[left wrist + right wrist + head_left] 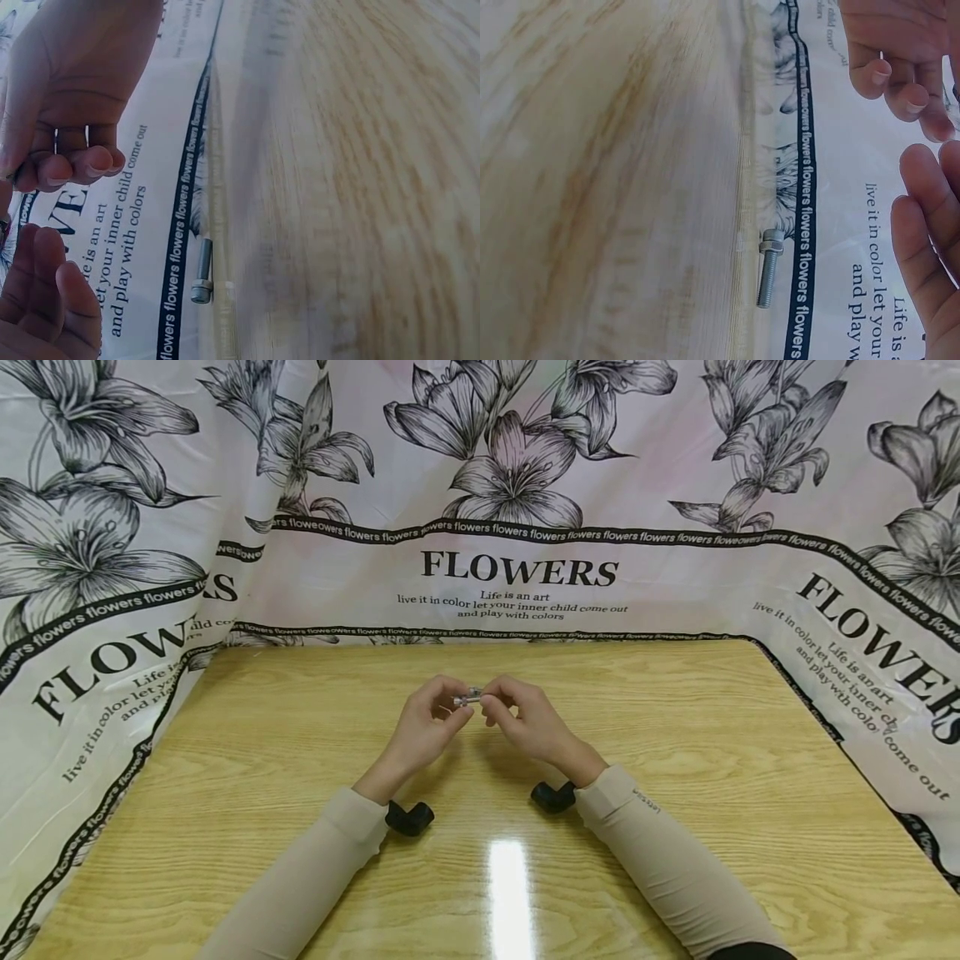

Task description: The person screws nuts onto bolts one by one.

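Over the table's far middle, a small silver bolt bridges my two hands. My left hand pinches its left end between thumb and fingers. At the other end, the fingertips of my right hand grip it. Just beyond, a second metal bolt lies on the tabletop, with a nut close to its head; the right wrist view shows this bolt too. In both wrist views the held bolt is almost wholly cut off by the frame edge, and the fingers hide its ends.
The wood-grain table has a bright light reflection near its front. Flower-printed white cloth walls the back and both sides. A black curved wrist piece sits by the left cuff, another black piece by the right.
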`<action>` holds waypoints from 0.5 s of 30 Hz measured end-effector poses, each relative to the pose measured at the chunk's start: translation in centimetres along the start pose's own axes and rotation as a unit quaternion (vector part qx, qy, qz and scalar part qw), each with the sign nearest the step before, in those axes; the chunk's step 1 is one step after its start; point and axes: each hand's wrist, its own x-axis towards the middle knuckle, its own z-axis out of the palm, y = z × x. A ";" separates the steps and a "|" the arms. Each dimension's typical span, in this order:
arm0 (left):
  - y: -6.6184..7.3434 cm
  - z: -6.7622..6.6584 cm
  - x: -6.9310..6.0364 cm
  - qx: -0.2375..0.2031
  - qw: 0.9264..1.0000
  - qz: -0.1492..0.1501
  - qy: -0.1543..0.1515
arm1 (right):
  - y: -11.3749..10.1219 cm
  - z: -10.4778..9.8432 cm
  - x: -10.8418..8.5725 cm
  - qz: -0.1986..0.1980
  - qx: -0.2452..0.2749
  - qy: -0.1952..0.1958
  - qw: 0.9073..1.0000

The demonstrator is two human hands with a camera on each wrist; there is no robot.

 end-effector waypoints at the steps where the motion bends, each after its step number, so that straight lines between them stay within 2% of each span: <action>1: 0.0 0.0 0.0 0.001 1.000 -0.003 0.001 | 0.0 0.0 0.0 -0.002 -0.001 -0.001 1.000; 6: 0.0 0.0 0.0 0.012 1.000 -0.021 0.002 | 0.0 0.0 0.0 -0.009 0.001 -0.001 1.000; 11: 0.0 -0.1 -0.1 0.017 0.999 -0.030 -0.002 | -0.4 0.0 0.1 0.003 -0.003 0.001 1.000; 15: 0.1 -0.2 -0.2 0.016 0.999 -0.034 -0.010 | -2.2 -0.2 0.1 0.002 -0.005 0.001 1.000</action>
